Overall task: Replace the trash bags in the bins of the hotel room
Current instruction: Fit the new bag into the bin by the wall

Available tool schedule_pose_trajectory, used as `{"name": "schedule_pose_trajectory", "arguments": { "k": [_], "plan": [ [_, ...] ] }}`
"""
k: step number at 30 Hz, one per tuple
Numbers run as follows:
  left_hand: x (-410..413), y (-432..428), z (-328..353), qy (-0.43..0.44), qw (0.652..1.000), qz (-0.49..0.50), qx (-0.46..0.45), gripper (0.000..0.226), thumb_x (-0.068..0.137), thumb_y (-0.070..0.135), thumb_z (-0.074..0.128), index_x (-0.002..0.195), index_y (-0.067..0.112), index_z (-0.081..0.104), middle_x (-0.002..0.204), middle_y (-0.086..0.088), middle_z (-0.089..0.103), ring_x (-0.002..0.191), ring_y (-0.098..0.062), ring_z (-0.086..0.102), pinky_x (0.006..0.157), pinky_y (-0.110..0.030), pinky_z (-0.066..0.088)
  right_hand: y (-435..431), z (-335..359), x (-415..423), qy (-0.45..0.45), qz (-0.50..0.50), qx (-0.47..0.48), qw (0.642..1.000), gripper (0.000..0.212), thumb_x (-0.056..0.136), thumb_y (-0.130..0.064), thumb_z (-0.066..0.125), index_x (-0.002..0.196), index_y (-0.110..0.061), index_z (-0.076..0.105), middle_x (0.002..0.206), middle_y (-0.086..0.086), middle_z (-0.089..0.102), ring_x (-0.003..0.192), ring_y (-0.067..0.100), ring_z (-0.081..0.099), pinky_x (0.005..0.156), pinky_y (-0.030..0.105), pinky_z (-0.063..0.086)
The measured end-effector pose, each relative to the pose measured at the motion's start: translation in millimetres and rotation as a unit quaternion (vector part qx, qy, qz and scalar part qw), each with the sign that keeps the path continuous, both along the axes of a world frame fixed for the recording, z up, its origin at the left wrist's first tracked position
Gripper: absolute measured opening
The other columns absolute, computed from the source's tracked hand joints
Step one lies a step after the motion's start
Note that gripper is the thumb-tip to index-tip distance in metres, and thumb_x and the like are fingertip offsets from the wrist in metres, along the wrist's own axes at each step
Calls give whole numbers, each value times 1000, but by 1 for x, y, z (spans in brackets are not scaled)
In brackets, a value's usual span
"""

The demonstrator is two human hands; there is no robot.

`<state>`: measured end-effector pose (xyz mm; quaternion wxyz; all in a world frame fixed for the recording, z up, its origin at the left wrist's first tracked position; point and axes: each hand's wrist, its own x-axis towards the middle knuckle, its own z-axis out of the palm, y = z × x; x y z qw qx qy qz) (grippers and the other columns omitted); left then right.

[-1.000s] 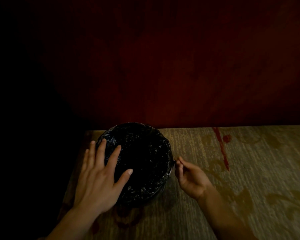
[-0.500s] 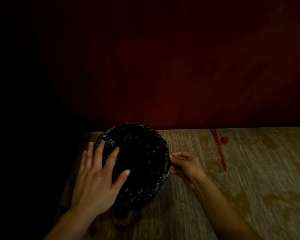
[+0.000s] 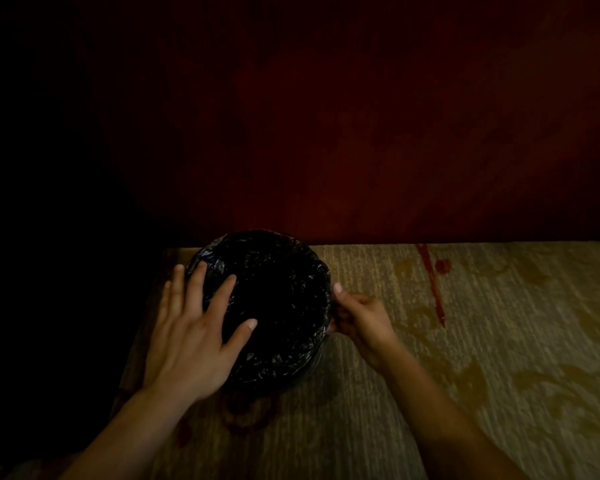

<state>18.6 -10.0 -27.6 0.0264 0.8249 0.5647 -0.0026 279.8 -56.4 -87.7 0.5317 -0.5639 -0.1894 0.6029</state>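
Note:
A small round bin stands on the carpet against the wall, lined with a crinkled black trash bag [image 3: 284,271] whose edge is folded over the rim. My left hand [image 3: 191,334] lies flat with fingers spread on the bag at the bin's left rim. At the bin's right rim, my right hand [image 3: 359,318] has its fingers curled and pinched on the bag's edge. The bin's own wall is almost wholly hidden by the bag; a sliver shows at the lower right [image 3: 317,358].
A dark red wall [image 3: 361,133] rises right behind the bin. Patterned tan carpet [image 3: 482,358] with a red streak [image 3: 432,282] spreads to the right. Deep shadow fills everything left of the bin.
My right hand has moved up along the bin's right rim and closed in on the bag's edge. The left hand has stayed flat on the bag.

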Motion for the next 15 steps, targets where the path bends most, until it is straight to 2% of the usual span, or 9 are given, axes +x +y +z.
{"name": "schedule_pose_trajectory", "arguments": {
  "k": [2, 3, 6, 8, 10, 13, 15],
  "plan": [
    [0, 1, -1, 0, 1000, 0, 0, 86, 86, 80, 8, 155, 31, 23, 166, -10, 5, 152, -32, -9, 123, -50, 7, -3, 1, 4, 54, 20, 10, 998, 19, 78, -14, 73, 88, 2, 71, 77, 12, 72, 70, 22, 67, 67, 32, 57],
    [0, 1, -1, -2, 1000, 0, 2, 85, 87, 79, 10, 155, 31, 23, 166, -10, 5, 152, -32, -9, 123, -50, 7, -4, 2, 6, 64, 28, 12, 998, 21, 72, -10, 74, 90, 2, 71, 81, 13, 74, 71, 22, 69, 67, 30, 59],
    [1, 0, -2, 0, 1000, 2, 5, 84, 87, 79, 11, 155, 31, 23, 166, -10, 6, 152, -33, -8, 123, -51, 8, -4, 5, 7, 37, 43, 15, 998, 21, 75, 0, 72, 95, 5, 70, 87, 17, 74, 71, 22, 71, 68, 29, 60],
    [1, 0, -2, 8, 1000, 4, 4, 84, 86, 80, 9, 155, 33, 19, 166, -9, 2, 152, -32, -11, 124, -50, 5, -1, 6, 7, -49, 47, 13, 998, 13, 83, 6, 68, 95, 5, 71, 88, 20, 74, 74, 26, 71, 71, 33, 61],
    [2, 0, -2, 9, 1000, 7, 6, 84, 86, 80, 8, 155, 34, 18, 166, -8, 0, 152, -32, -12, 124, -49, 4, 3, 8, 4, -181, 62, 23, 981, 7, 86, 5, 66, 91, 3, 72, 84, 20, 75, 74, 30, 72, 71, 38, 62],
    [4, 0, -2, 11, 1000, 9, 6, 83, 86, 80, 8, 155, 34, 18, 166, -9, 0, 151, -32, -13, 124, -49, 2, 6, 9, 1, -343, 86, 30, 935, 9, 87, -3, 66, 82, -7, 72, 71, 9, 73, 61, 20, 71, 58, 33, 60],
    [3, 0, -2, 13, 1000, 9, 8, 83, 87, 80, 9, 155, 34, 21, 166, -9, 3, 152, -32, -12, 123, -50, 4, 7, 6, 2, -392, 86, 25, 915, 14, 88, -7, 66, 76, -13, 72, 69, 3, 71, 60, 17, 69, 57, 33, 58]
  ]
}}
